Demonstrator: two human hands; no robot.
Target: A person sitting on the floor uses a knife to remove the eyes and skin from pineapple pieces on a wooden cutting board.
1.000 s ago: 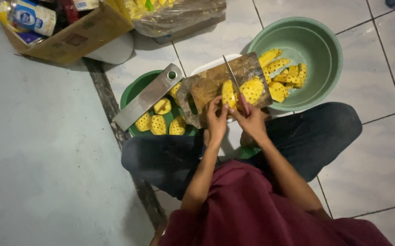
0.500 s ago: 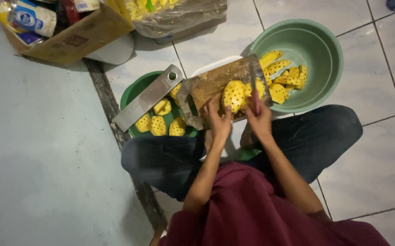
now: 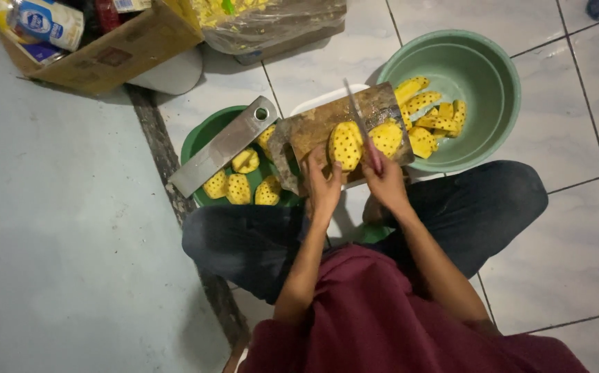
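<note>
A peeled yellow pineapple lies on a worn wooden cutting board, split into two parts with the other half to its right. My left hand steadies the left part from the near side. My right hand is shut on a knife with a pink handle, its blade standing in the gap between the two halves.
A green bowl at the right holds cut pineapple strips. A smaller green bowl at the left holds peeled pineapple pieces, with a metal cleaver lying across it. A cardboard box and a plastic bag stand beyond.
The knife has moved from the right side of the pineapple to its middle, and the fruit now lies in two parts. My hands have shifted slightly left.
</note>
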